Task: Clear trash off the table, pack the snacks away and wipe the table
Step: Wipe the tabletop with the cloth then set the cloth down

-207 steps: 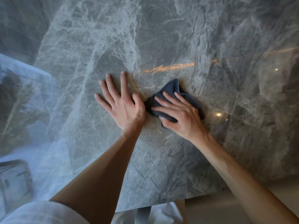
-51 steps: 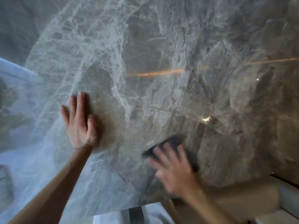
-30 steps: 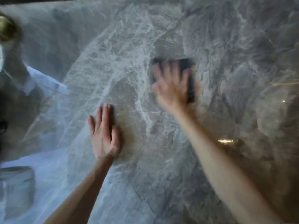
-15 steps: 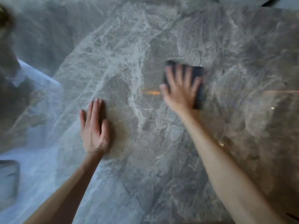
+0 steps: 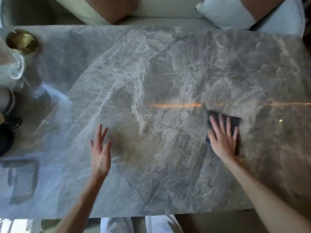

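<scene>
Marble table [image 5: 151,73] w/ dark cloth [image 5: 234,122], brass bowl [image 5: 21,41].

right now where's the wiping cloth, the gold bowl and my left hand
wiping cloth [image 5: 234,122], head view, on the dark corner showing beyond the fingers
gold bowl [image 5: 21,41], head view, on its shiny inside
left hand [image 5: 100,154], head view, on the back of the hand

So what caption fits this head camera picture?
Right hand presses a dark cloth on the marble table.

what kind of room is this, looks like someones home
Most likely a home living room. A low grey marble table stands before a cream sofa with cushions, and a brass vessel sits at the table's far left corner.
</scene>
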